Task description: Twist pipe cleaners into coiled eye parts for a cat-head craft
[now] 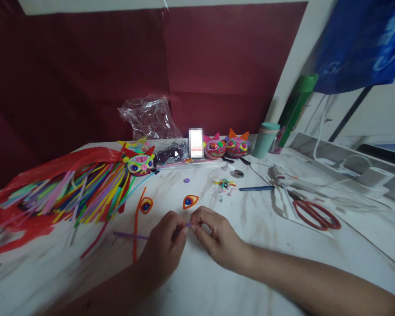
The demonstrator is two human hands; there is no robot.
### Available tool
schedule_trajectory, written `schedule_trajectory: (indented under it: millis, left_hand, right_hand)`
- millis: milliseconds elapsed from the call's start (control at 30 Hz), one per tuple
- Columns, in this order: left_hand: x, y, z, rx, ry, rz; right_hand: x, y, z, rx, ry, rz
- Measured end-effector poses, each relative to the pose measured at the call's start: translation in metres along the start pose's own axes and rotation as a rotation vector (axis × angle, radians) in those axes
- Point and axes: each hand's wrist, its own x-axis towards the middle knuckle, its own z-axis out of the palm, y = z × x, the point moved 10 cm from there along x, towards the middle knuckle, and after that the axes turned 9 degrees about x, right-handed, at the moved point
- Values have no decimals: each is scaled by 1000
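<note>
Both hands pinch a purple pipe cleaner [130,235] in front of me. My left hand [167,241] is closed around it, and its long tail sticks out to the left, crossing an orange pipe cleaner [136,224] on the table. My right hand [219,239] grips the short end between thumb and fingers, close to the left fingertips. Just beyond the hands lie two orange-rimmed eye shapes with dark blue centres, a left eye [146,205] and a right eye [190,202]. A small purple coil [186,180] rests farther back.
Colourful pipe cleaners [95,188] spread over a red plastic bag [66,164] at left. Decorated animal heads [236,145] stand at the back, near a green canister [266,140]. Red-handled scissors [316,214], a blue pen [256,188] and small scraps [224,184] lie to the right.
</note>
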Motion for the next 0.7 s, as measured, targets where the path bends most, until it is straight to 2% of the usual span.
schedule_trajectory:
  millis: [100, 233, 333, 500, 600, 700]
  left_hand:
    - [1, 1, 7, 68, -84, 54]
    - [-1, 3, 19, 181, -189, 108]
    - [0, 6, 17, 142, -188, 120]
    - [6, -10, -3, -98, -53, -147]
    - [5, -11, -8, -140, 15, -187]
    - [3, -8, -5, -109, 28, -155]
  right_hand:
    - [1, -3, 4, -101, -58, -74]
    - [-1, -4, 17, -236, -225, -160]
    - [1, 0, 19, -189, -283, -118]
    - [5, 23, 5, 178, -68, 179]
    - [1, 27, 3, 278, 34, 208]
    - [-1, 22, 0, 205, 87, 171]
